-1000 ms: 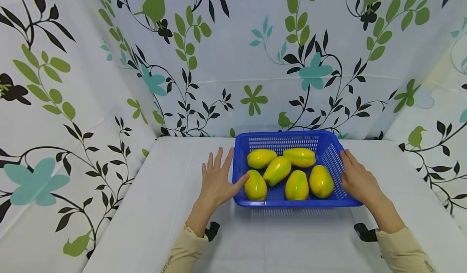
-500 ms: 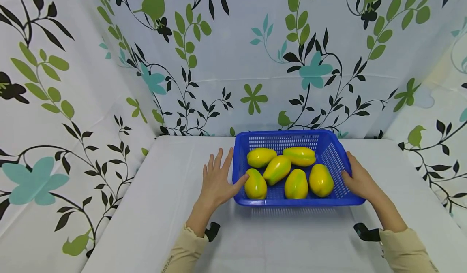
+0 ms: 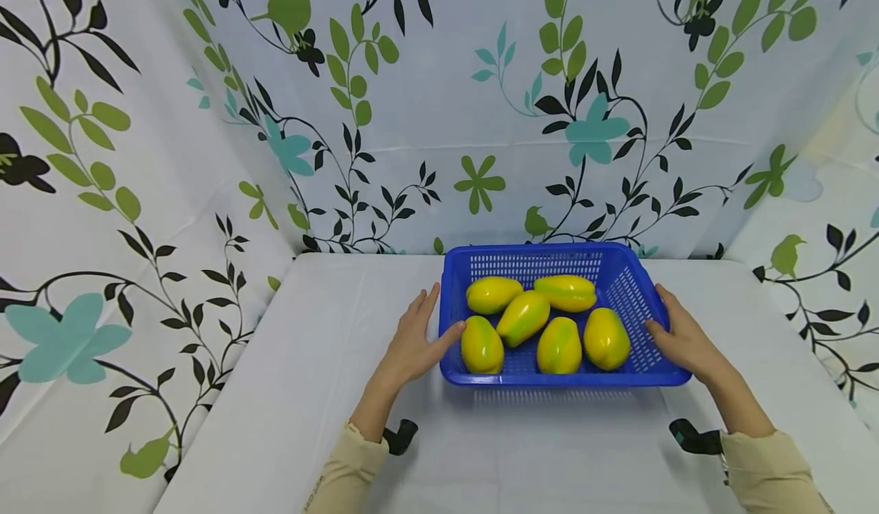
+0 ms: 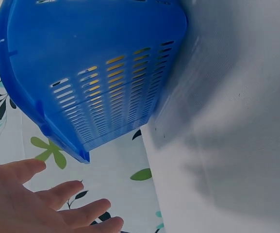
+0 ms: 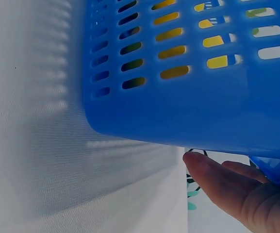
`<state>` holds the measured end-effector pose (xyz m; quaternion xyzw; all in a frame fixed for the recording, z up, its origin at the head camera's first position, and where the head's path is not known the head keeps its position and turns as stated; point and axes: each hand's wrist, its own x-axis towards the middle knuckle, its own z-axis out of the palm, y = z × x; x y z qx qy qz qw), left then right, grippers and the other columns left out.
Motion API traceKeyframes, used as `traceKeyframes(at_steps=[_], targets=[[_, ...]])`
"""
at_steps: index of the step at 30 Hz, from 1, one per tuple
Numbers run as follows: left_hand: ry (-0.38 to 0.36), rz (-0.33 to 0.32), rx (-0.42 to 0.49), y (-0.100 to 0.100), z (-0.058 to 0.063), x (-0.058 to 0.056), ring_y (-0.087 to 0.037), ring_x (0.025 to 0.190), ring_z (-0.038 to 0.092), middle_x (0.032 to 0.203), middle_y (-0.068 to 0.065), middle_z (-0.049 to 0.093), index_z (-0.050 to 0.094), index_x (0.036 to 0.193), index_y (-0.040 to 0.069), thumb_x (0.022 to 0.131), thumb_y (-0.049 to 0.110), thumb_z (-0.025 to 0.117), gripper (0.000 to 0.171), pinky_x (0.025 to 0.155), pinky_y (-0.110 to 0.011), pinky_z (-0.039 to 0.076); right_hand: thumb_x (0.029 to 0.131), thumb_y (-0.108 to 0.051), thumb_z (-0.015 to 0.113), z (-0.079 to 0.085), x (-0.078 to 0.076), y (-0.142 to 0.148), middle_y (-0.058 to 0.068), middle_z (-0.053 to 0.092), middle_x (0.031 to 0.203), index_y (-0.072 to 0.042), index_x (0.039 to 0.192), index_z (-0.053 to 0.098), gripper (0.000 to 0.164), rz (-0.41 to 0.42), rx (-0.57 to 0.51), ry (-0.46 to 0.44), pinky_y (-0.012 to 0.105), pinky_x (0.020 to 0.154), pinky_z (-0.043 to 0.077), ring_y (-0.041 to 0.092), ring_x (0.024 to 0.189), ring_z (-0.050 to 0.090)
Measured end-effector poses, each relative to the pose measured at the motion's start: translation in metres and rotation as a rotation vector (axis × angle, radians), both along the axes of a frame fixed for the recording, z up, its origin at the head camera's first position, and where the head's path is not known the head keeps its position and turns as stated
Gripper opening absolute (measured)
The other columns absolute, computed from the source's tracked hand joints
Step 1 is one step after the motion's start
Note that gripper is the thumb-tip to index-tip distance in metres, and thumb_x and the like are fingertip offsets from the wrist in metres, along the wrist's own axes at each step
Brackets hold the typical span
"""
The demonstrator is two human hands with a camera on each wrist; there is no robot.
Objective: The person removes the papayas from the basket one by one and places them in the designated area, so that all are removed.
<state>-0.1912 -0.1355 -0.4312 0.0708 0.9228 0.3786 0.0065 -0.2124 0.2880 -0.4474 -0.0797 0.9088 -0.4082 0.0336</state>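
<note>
Left fingers (image 4: 89,213) have shifted nearer the basket (image 3: 563,380).

Wears beige sleeves (image 3: 349,468) with small dark lettering (image 3: 313,494) along the left one, has a stubby black mount (image 3: 400,437) jutting inward at each cuff (image 3: 367,444), leaves left hand (image 3: 414,345) and right hand (image 3: 687,340) bare.

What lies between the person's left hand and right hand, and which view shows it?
The blue basket, holding six yellow fruits, lies between the left hand and right hand; the head view shows this.
</note>
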Motion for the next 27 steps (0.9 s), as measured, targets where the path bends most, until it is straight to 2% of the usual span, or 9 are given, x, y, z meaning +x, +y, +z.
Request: traceKeyframes(at_steps=[7,18,22,27], targets=[[-0.031,-0.024,0.079,-0.002,-0.004,-0.005,-0.043,0.146,0.020,0.162,-0.019,0.018,0.018,0.159,0.022,0.093,0.056,0.055,0.083,0.108,-0.071,0.022,0.101,-0.007,0.042,0.000,0.004,0.006,0.047,0.009,0.148,0.013,0.151,-0.005,0.071,-0.003,-0.001,-0.012,0.075,0.104,0.017,0.066,0.132,0.017],[-0.027,-0.030,0.073,0.003,-0.004,-0.012,-0.042,0.146,0.021,0.162,-0.017,0.018,0.019,0.159,0.024,0.092,0.058,0.054,0.083,0.107,-0.071,0.022,0.102,-0.007,0.041,0.000,0.010,0.016,0.049,0.009,0.147,0.013,0.150,-0.007,0.070,-0.016,-0.001,-0.014,0.075,0.102,0.019,0.067,0.131,0.018],[0.021,-0.036,-0.023,0.012,0.000,-0.018,-0.043,0.146,0.021,0.162,-0.017,0.019,0.021,0.159,0.023,0.091,0.061,0.053,0.084,0.108,-0.069,0.023,0.102,-0.006,0.041,-0.002,0.011,0.018,0.048,0.009,0.147,0.013,0.150,-0.007,0.070,-0.023,0.003,-0.017,0.075,0.102,0.019,0.067,0.131,0.017],[0.152,-0.080,-0.254,0.029,0.013,-0.032,-0.044,0.146,0.020,0.161,-0.017,0.020,0.026,0.158,0.019,0.092,0.059,0.052,0.081,0.113,-0.063,0.022,0.102,-0.006,0.040,-0.003,0.011,0.018,0.048,0.009,0.148,0.012,0.151,-0.006,0.070,-0.027,-0.002,-0.004,0.075,0.103,0.018,0.067,0.132,0.017]])
